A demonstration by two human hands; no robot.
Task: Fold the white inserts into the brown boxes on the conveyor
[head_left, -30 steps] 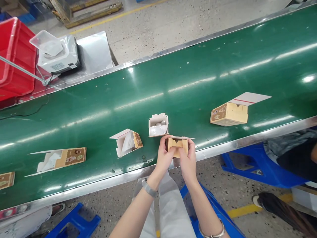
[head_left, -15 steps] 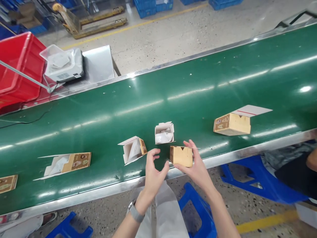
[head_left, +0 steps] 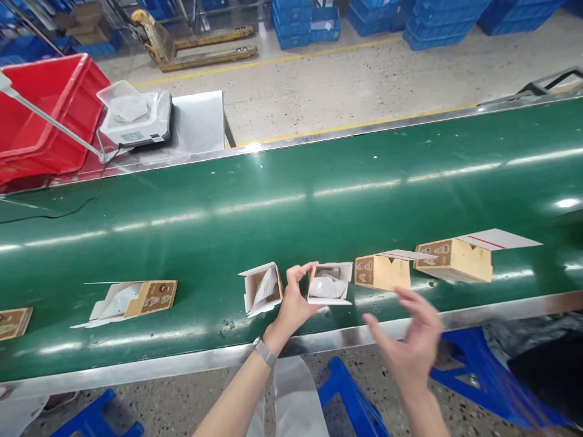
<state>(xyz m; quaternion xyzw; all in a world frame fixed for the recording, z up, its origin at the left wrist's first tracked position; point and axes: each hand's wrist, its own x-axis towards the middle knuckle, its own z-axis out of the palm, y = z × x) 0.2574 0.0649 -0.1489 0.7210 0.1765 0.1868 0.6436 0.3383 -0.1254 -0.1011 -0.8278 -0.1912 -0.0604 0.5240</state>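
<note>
My left hand [head_left: 294, 303] grips a small open carton [head_left: 312, 285] by its left side, fingers at the back and thumb at the front. Its flaps stand up, and a clear plastic bag [head_left: 328, 286] lies inside. Slightly blurred, my right hand [head_left: 410, 340] is spread and holds nothing, just in front of a tan carton [head_left: 389, 273] whose white lid flap sticks out to the right. Left of my left hand, another open carton [head_left: 249, 290] with a plastic bag in it sits close to my knuckles.
On the green conveyor belt [head_left: 228, 237] another tan carton [head_left: 460, 260] stands at the right; an open carton [head_left: 157, 296] and part of another [head_left: 16, 321] lie left. Across the belt are a red bin [head_left: 54, 133] and a white scale [head_left: 136, 124]. Blue stools stand below.
My right hand has let go of the tan carton, which now stands farther right near another carton. My left hand has taken hold of the open carton, now nearer me and turned.
</note>
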